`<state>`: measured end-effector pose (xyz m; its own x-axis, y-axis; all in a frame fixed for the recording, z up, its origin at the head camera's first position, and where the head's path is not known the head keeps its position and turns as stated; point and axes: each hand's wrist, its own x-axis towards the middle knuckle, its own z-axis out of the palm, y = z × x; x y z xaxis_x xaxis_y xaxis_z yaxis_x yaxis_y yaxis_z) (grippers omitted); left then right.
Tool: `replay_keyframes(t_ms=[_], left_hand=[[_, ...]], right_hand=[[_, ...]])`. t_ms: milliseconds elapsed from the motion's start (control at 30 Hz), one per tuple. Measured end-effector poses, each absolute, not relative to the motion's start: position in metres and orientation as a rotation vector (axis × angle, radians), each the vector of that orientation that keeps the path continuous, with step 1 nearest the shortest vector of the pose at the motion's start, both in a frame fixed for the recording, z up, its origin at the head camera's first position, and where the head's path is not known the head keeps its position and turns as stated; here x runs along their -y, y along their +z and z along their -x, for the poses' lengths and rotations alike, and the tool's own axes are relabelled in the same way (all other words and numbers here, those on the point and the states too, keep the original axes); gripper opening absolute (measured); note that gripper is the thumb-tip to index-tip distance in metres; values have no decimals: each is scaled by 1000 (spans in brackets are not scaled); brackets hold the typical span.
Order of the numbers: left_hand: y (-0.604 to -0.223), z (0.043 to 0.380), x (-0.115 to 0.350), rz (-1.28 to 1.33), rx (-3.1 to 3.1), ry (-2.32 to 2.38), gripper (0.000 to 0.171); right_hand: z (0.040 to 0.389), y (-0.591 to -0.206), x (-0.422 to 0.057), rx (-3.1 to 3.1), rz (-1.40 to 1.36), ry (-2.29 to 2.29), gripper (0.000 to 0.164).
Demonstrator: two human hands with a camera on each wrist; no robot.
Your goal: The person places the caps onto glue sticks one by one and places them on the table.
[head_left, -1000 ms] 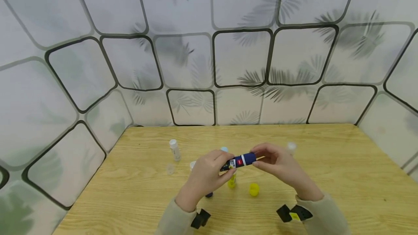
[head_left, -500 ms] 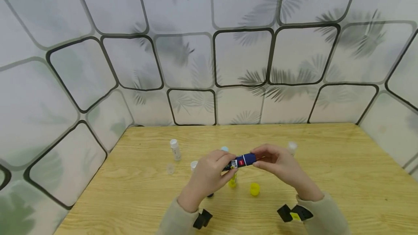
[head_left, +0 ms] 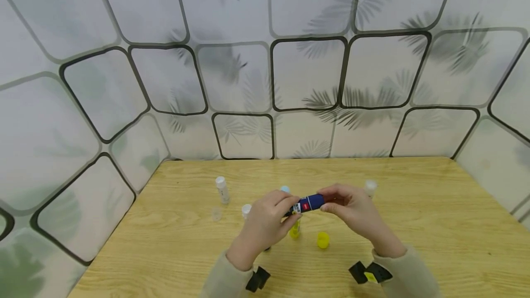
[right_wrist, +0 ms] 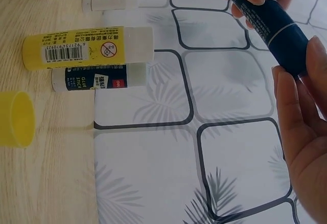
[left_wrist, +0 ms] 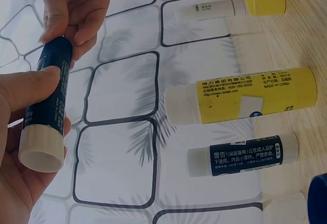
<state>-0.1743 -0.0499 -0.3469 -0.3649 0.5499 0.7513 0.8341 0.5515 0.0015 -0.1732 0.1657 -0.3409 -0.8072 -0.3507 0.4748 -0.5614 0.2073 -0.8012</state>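
Note:
My left hand [head_left: 267,215] grips the labelled middle of a dark blue glue stick [head_left: 310,203], held in the air above the table. Its thumb lies along the barrel [left_wrist: 51,96] in the left wrist view, where a white, hollow-looking end [left_wrist: 42,150] is uncovered. At the other end, my right hand [head_left: 352,203] pinches the blue end section [right_wrist: 288,47] between thumb and fingers. A thin pale line rings the stick beside that section. Standing on the table just beyond are an uncapped yellow glue stick [left_wrist: 260,96] and a smaller dark blue one [left_wrist: 250,155], also uncapped.
A yellow cap [head_left: 323,240] rests on the table near the right hand. White-capped tubes stand at the left [head_left: 222,191] and right [head_left: 370,187]. A clear disc-like piece [head_left: 216,214] lies at left. A blue rim [left_wrist: 319,198] shows at the left wrist view's edge.
The white band beside the blue end section has narrowed to a thin line. A red bit seen at that end half a second ago is now hidden. The right hand has shifted slightly.

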Motion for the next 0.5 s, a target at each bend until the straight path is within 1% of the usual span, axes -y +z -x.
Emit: replay_keyframes(t_ms=[300, 500], left_hand=[[-347, 173, 48, 1058, 2090, -513, 26], [-349, 173, 44, 1003, 2151, -519, 24]], right_hand=[[173, -340, -162, 2284, -858, 1539, 23], [171, -337, -160, 2238, -909, 1534, 25]])
